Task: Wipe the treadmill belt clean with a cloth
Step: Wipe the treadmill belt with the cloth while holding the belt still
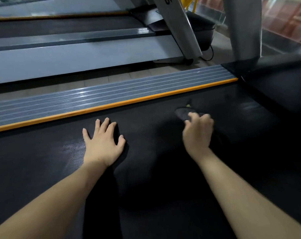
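Belt (163, 169): black, long axis runs lower-left to upper-right, parallel to orange edge strip (111, 105)
Left hand (104, 141): fingers spread, palm flat on belt; likely bracing body weight
Right hand (198, 131): fingers curled over dark cloth (182, 113), blurred, probably mid-stroke
Cloth: bunched on belt under right fingertips, toward motor hood (275, 87); no clear long axis
Side rail (111, 91): ribbed grey, just beyond strip

The right hand (198, 131) is motion-blurred and hides most of the dark cloth (183, 114).
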`<control>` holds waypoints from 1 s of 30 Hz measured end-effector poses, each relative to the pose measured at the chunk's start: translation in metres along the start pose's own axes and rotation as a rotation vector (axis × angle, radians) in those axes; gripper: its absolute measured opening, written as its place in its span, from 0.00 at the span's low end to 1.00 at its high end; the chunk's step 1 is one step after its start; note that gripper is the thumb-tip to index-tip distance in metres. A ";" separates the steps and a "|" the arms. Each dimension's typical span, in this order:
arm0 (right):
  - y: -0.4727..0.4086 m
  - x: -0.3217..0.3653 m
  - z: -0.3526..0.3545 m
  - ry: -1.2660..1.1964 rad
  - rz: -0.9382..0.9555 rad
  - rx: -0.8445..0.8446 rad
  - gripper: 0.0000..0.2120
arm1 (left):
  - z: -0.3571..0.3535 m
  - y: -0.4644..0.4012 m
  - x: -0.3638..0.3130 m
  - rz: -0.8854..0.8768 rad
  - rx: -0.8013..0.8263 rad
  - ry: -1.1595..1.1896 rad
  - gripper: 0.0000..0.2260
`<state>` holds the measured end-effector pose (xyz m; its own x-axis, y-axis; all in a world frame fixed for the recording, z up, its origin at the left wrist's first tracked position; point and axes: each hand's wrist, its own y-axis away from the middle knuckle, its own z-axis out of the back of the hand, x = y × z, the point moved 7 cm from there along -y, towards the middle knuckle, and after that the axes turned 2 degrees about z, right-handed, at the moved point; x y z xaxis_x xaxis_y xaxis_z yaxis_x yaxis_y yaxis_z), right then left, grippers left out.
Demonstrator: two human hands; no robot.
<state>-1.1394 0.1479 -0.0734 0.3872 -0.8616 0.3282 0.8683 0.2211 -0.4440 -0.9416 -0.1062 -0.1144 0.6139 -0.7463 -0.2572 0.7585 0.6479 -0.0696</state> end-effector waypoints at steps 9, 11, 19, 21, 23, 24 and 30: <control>0.044 0.068 -0.012 -0.193 0.462 0.194 0.17 | 0.009 0.006 -0.002 -0.067 -0.097 0.039 0.23; 0.004 0.002 -0.004 -0.040 0.299 0.141 0.16 | 0.014 0.008 -0.005 -0.097 -0.137 0.033 0.22; 0.050 0.027 0.018 -0.012 0.189 0.187 0.11 | 0.016 0.045 -0.023 -0.104 -0.044 -0.005 0.25; 0.073 0.052 0.020 -0.057 0.305 0.271 0.14 | 0.014 0.073 -0.027 -0.103 -0.015 0.002 0.26; 0.086 0.057 0.023 -0.076 0.361 0.319 0.17 | 0.009 0.100 -0.025 -0.091 0.033 -0.013 0.29; 0.090 0.054 0.025 -0.104 0.363 0.316 0.18 | 0.005 0.110 -0.023 -0.086 0.057 -0.025 0.30; 0.036 -0.019 0.020 -0.043 0.321 0.145 0.12 | -0.002 0.118 -0.022 -0.056 0.011 -0.029 0.28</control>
<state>-1.1090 0.1818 -0.0790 0.6578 -0.7180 0.2274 0.7338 0.5431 -0.4081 -0.8663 -0.0133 -0.1188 0.5766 -0.7855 -0.2248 0.7940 0.6036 -0.0722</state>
